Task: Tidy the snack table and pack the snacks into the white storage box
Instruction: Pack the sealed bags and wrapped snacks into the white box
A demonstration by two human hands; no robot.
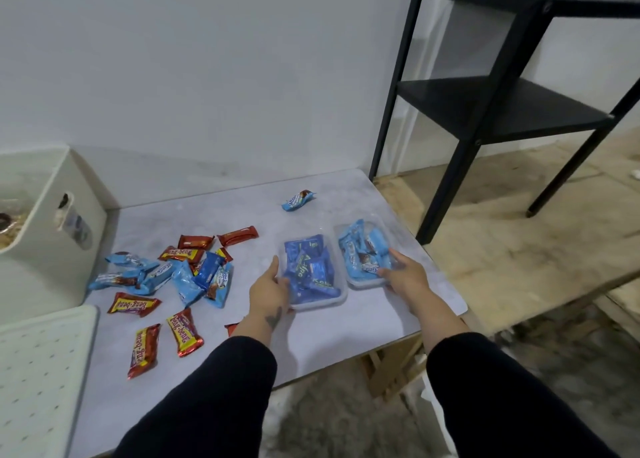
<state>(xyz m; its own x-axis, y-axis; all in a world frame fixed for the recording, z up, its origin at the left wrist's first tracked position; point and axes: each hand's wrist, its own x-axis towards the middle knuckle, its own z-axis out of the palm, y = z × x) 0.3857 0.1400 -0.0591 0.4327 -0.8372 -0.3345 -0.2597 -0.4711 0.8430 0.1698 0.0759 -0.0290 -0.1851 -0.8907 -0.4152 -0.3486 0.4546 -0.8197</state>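
Two clear plastic trays stand side by side on the grey table [363, 322]. The left tray [341, 296] holds dark blue snack packets; my left hand [269, 288] grips its near left edge. The right tray [362, 283] holds light blue packets; my right hand [403, 273] holds its near right side, fingers over the packets. Loose snacks [166, 277], red and blue wrappers, lie scattered at the table's left. One light blue packet [298, 199] lies alone at the back. The white storage box [41, 229] stands at far left, with something inside.
A white perforated lid [38, 381] lies at the near left. A black two-shelf side table [502, 107] stands on the floor beyond the table's right edge. A white wall runs behind. The table's wooden legs [391, 367] show below its near right corner.
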